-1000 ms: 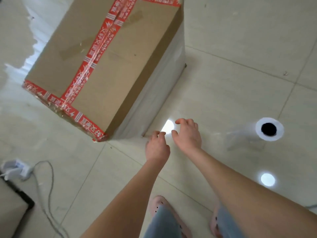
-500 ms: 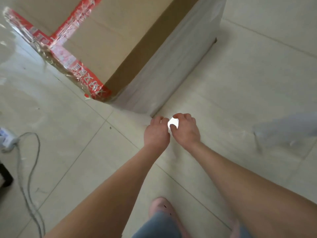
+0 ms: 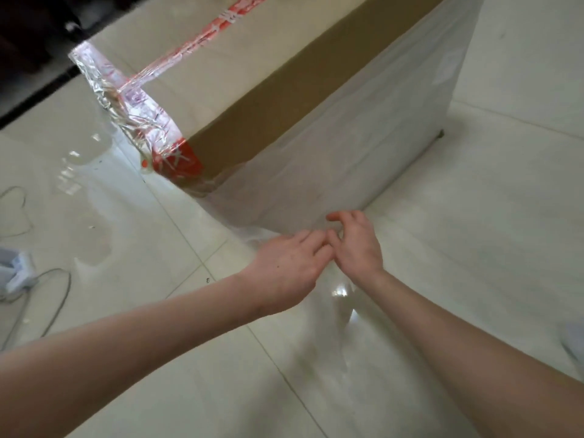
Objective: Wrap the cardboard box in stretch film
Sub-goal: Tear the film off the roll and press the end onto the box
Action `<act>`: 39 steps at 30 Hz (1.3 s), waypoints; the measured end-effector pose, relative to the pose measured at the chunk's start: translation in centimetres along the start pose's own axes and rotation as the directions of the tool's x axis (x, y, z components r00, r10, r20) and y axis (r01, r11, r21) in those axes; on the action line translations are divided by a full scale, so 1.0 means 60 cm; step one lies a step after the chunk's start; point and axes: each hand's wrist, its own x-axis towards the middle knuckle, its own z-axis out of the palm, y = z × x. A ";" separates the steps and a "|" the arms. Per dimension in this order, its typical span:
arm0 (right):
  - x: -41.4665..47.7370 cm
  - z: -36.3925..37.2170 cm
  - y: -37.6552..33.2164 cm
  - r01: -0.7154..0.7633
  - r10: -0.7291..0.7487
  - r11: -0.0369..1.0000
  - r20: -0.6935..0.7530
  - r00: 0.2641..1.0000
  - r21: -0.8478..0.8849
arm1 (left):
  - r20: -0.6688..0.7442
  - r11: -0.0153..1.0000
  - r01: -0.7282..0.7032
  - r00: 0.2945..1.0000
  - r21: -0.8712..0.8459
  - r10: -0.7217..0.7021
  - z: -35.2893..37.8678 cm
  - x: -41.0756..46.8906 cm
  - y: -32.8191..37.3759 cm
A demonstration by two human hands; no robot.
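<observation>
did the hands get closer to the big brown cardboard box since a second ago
Yes: both hands, left and right, moved in to the brown cardboard box's film-covered bottom edge.

box point(image 3: 252, 77) on floor point(image 3: 474, 232) – hands before it | cable point(image 3: 60, 298) – far left

Left hand point(image 3: 286, 273), right hand point(image 3: 357, 245) fingertips together
</observation>
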 end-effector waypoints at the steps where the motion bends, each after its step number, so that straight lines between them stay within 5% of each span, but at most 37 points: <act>1: 0.002 0.001 0.002 0.028 -0.028 0.999 -0.014 1.000 0.020 | -0.039 0.999 -0.051 0.998 0.019 0.051 -0.006 -0.002 0.000; 5: 0.014 0.003 -0.001 0.060 -0.050 0.983 -0.064 0.997 0.173 | -0.093 0.966 -0.238 0.964 0.103 0.248 -0.033 -0.005 0.013; 8: 0.005 -0.028 -0.033 -0.101 0.071 0.811 0.074 0.995 0.577 | -0.053 0.954 -0.272 0.958 0.126 0.280 -0.055 -0.014 0.013; 10: -0.007 -0.045 -0.046 -0.091 0.031 0.770 0.106 0.994 0.631 | -0.053 0.955 -0.232 0.968 0.186 0.246 -0.075 -0.024 0.001; 13: -0.027 -0.047 -0.053 0.020 -0.092 0.865 0.120 0.988 0.502 | 0.001 0.912 -0.100 0.994 0.397 0.108 -0.095 -0.050 -0.034; 17: -0.052 -0.025 -0.064 0.262 -0.259 0.965 0.250 0.933 0.022 | 0.282 0.733 -0.107 0.952 0.672 -0.119 -0.113 -0.075 -0.067; 20: -0.074 -0.011 -0.081 0.371 -0.297 0.881 0.268 0.917 -0.294 | 0.224 0.710 -0.118 0.973 0.694 -0.057 -0.114 -0.071 -0.072; 23: -0.071 -0.016 -0.088 0.350 -0.323 0.858 0.135 0.937 -0.376 | 0.122 0.698 -0.130 0.991 0.704 0.061 -0.115 -0.062 -0.087; 27: -0.047 -0.053 -0.083 0.265 -0.272 0.945 -0.011 0.962 -0.193 | 0.048 0.663 -0.177 0.977 0.727 0.209 -0.127 -0.050 -0.109; 33: -0.006 -0.103 -0.052 0.065 -0.053 0.995 -0.167 0.985 0.070 | -0.083 0.703 -0.046 0.985 0.710 0.148 -0.172 -0.029 -0.127; 37: 0.015 -0.121 -0.046 0.003 0.050 0.959 -0.181 0.982 0.285 | -0.050 0.649 -0.039 0.992 0.759 0.119 -0.180 0.025 -0.113; 39: 0.021 -0.130 -0.047 -0.004 0.072 0.937 -0.180 0.981 0.348 | -0.023 0.722 -0.068 0.993 0.688 0.116 -0.170 0.061 -0.096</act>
